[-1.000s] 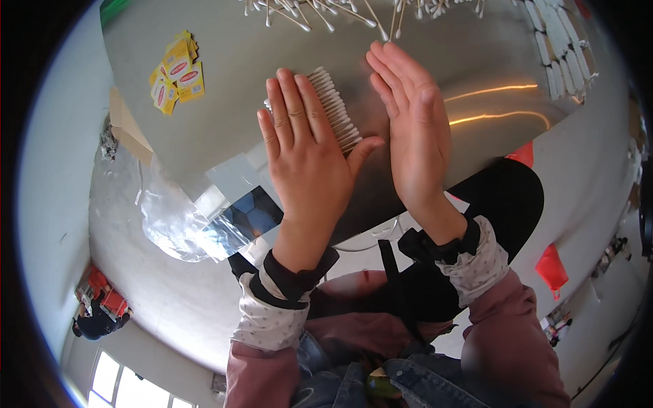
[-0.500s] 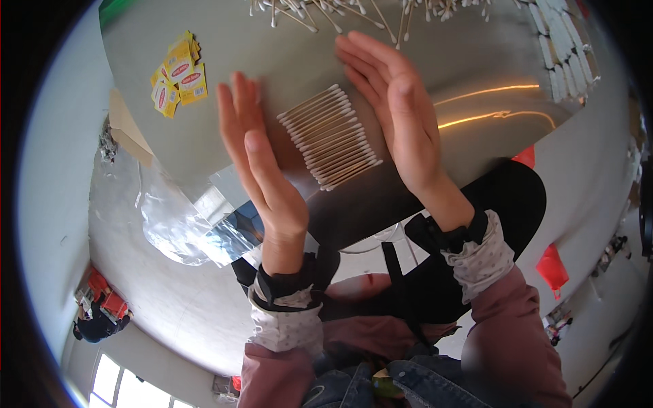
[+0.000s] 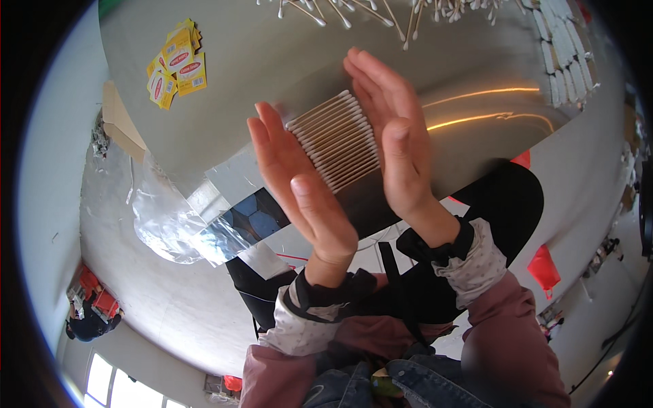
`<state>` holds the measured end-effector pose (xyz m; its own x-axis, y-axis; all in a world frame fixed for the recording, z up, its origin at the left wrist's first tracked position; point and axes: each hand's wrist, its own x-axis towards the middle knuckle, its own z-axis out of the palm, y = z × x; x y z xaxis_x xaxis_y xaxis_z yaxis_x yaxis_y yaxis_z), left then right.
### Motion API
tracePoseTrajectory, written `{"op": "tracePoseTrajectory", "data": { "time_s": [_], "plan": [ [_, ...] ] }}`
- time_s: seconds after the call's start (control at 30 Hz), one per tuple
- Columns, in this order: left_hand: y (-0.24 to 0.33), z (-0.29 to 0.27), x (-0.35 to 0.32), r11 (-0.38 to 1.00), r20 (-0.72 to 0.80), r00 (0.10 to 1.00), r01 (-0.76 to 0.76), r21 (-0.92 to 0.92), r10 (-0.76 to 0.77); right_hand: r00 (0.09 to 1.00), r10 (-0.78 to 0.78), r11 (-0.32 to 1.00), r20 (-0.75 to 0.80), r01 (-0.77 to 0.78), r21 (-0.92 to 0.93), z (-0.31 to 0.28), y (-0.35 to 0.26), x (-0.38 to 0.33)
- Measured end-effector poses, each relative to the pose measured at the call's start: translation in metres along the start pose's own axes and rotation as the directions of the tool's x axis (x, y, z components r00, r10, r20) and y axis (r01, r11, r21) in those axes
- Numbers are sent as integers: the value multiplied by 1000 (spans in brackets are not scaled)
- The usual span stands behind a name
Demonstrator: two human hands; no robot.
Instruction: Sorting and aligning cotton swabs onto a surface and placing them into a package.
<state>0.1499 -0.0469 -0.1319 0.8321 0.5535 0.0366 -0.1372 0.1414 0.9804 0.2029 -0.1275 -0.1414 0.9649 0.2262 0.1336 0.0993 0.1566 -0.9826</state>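
Observation:
A neat row of cotton swabs with wooden sticks and white tips lies on the shiny metal table. My left hand stands on edge at the row's left ends, fingers straight and together. My right hand stands on edge at the row's right ends, palm facing the left one. Both flat palms press against the swab tips from either side. Neither hand is closed around anything.
Loose cotton swabs are scattered at the table's far edge. Packed swab bundles lie stacked at the far right. Yellow and red paper labels lie at the far left. Crumpled clear plastic film hangs off the near left edge.
My left hand lifted off the swabs and turned on edge, uncovering the row. Both palms then closed in on the row's two ends.

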Motion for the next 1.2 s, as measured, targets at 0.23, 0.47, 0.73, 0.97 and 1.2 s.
{"op": "tracePoseTrajectory", "data": {
  "time_s": [0.23,0.47,0.73,0.97,1.2],
  "plan": [
    [3,-1,7,997,-19,997,70,-34,-71,999,51,996,-9,-50,72,4,0,2],
    [4,-12,15,986,-71,994,74,-152,-86,997,69,989,-27,-65,130,-2,1,0],
    [34,-70,-8,844,68,995,-93,528,67,966,201,980,-160,-199,27,-56,-31,16],
    [16,-59,-13,491,467,883,-426,760,43,970,236,964,-65,-242,-106,-59,-31,3],
    [9,-43,-6,490,467,882,-432,757,55,972,220,923,87,-179,-341,-66,-35,-1]
  ]
}}
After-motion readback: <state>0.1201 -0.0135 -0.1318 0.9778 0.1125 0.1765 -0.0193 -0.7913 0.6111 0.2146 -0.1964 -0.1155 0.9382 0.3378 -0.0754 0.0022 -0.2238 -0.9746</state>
